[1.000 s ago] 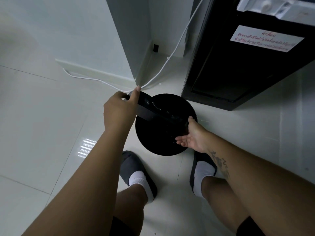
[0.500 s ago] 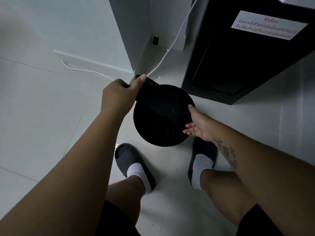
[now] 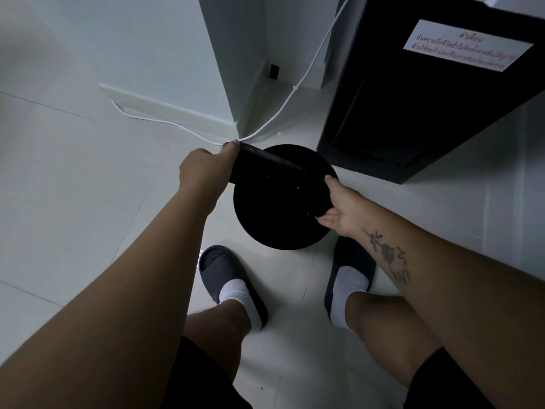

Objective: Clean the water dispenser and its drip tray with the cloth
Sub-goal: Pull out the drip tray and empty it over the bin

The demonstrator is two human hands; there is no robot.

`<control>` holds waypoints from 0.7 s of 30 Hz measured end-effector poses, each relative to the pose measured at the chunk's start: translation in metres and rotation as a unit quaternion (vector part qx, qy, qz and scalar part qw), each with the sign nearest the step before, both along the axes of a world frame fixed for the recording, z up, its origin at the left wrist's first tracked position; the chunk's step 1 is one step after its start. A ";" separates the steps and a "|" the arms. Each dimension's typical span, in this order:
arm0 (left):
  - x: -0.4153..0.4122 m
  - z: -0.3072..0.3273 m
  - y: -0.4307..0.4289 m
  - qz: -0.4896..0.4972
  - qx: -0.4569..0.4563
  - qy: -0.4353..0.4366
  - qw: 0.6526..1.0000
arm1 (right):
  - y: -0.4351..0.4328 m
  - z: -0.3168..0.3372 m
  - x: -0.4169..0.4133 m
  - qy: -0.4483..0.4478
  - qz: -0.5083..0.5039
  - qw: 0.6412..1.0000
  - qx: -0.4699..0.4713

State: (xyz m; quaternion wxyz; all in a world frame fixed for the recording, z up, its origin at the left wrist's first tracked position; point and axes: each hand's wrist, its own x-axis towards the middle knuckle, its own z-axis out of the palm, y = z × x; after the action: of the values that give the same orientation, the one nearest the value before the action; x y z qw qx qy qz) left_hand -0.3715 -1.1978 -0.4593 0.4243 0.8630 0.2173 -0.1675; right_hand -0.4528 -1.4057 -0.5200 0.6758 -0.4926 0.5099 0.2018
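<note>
Flat black rectangular plastic drip tray (image 3: pixel 274 169) sits at frame centre, held tilted above a round black bin (image 3: pixel 280 214) that stands on the glossy white tiled floor (image 3: pixel 73 187). Tray surface dark, glossy, a few pale specks or droplets (too dark to tell which). Left hand (image 3: pixel 203 169) at 9 o'clock of the tray, fingers clenched round its left end. Right hand (image 3: pixel 339 202) at 3 o'clock, thumb on the tray's right end, fingers curled under the edge, grasping it. Black boxy water dispenser body (image 3: pixel 413 113) at 1 o'clock, white warning label (image 3: pixel 466 45) on it. White cable (image 3: pixel 295 93) at 12 o'clock. Grey slippers (image 3: pixel 218 270) at 6 o'clock.
</note>
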 end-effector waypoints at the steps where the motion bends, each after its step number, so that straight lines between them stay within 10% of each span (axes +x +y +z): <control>1: 0.000 0.000 0.001 -0.001 -0.002 -0.002 1.000 | 0.001 -0.001 0.000 0.007 0.008 1.000 0.002; 21: -0.003 0.013 0.013 0.049 -0.078 0.020 0.996 | 0.006 0.005 0.010 -0.046 -0.051 0.991 -0.117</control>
State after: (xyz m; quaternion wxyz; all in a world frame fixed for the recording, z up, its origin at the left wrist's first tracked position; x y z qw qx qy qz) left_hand -0.3744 -1.1850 -0.4460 0.4938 0.8119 0.2543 -0.1800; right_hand -0.4430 -1.3999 -0.5154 0.6454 -0.5508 0.5227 0.0831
